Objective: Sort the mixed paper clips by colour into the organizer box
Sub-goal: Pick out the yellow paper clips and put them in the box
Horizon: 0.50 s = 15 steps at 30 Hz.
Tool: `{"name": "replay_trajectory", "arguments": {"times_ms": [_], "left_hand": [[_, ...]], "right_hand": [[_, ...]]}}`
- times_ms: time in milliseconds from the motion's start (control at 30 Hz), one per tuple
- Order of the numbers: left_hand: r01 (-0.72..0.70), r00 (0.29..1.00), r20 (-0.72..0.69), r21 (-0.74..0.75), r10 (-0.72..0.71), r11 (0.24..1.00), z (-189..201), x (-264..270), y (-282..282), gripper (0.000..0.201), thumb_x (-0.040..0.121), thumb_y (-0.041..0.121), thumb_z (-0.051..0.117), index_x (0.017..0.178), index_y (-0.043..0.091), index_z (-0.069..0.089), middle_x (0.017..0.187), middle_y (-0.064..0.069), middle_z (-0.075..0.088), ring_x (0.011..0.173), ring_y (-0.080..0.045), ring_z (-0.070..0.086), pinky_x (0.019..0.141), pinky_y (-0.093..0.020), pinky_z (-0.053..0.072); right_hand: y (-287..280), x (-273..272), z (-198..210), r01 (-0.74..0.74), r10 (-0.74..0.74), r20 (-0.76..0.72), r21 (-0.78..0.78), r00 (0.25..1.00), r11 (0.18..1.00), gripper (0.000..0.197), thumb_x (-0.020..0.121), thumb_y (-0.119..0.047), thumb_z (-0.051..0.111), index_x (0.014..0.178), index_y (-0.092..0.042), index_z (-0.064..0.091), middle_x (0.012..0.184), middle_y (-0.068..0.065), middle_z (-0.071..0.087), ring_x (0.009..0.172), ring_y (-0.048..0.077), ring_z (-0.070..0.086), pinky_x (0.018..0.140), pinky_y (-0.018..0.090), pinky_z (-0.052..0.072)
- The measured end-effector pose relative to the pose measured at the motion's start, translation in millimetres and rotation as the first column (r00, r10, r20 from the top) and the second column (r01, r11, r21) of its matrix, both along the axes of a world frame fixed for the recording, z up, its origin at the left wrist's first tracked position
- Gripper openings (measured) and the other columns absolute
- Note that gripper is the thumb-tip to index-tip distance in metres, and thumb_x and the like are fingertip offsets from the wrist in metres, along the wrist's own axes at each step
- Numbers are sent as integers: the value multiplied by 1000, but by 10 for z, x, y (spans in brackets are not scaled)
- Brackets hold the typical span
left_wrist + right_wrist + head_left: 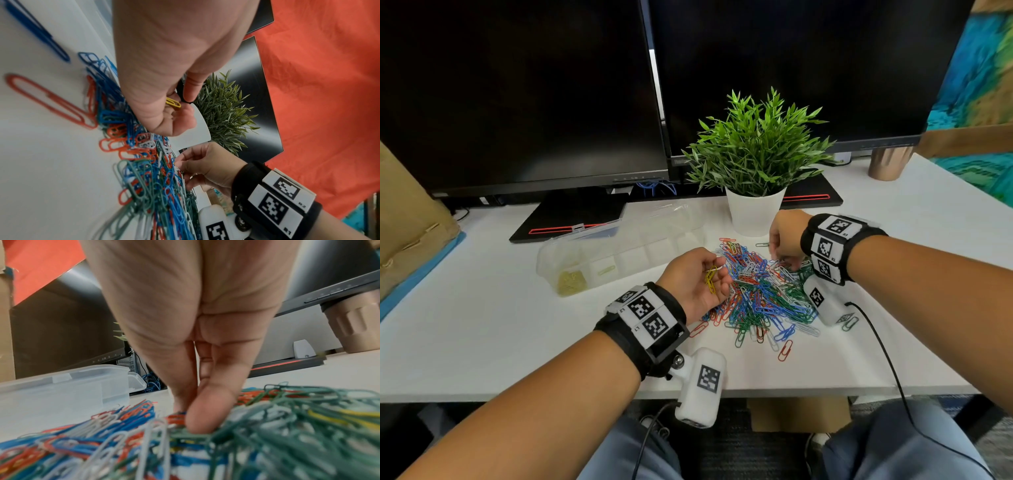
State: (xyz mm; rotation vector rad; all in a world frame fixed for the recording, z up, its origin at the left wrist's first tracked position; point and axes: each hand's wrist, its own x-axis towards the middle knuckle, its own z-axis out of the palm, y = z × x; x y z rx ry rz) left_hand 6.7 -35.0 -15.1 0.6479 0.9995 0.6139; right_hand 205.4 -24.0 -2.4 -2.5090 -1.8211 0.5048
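Note:
A heap of mixed paper clips (760, 298) in red, blue, green and white lies on the white desk. My left hand (709, 274) hovers at the heap's left edge, palm up, pinching a few yellow clips (711, 281) between thumb and fingers (173, 103). My right hand (784, 260) reaches down into the far right of the heap (287, 426). Its thumb and fingertips (195, 423) close together among the clips, and the colour of what they pinch is hidden. The clear organizer box (654, 246) lies open left of the heap, with yellow clips (571, 282) in its leftmost compartment.
A potted plant (755, 212) stands just behind the heap. Two dark monitors (517, 102) and their bases line the back. A copper tumbler (890, 161) is at the back right and a cardboard box (407, 212) at the left. The desk's front edge (791, 390) is near my wrists.

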Motion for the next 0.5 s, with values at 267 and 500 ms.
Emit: {"name": "replay_trajectory", "arguments": {"times_ms": [267, 500], "left_hand": [[15, 1000, 8, 3, -15, 1000, 10, 26, -41, 22, 95, 12, 42, 78, 4, 54, 66, -8, 48, 56, -18, 48, 56, -23, 40], [16, 1000, 6, -1, -16, 1000, -18, 9, -37, 23, 94, 13, 42, 77, 5, 55, 65, -8, 50, 55, -18, 50, 52, -23, 43]], "right_hand": [[-110, -7, 27, -33, 45, 88, -137, 995, 990, 29, 93, -24, 61, 108, -1, 69, 110, 12, 70, 50, 14, 50, 37, 13, 39], [-151, 34, 5, -15, 18, 34, -88, 999, 996, 25, 87, -27, 70, 84, -2, 67, 82, 13, 70, 69, 29, 71, 70, 40, 60]]}}
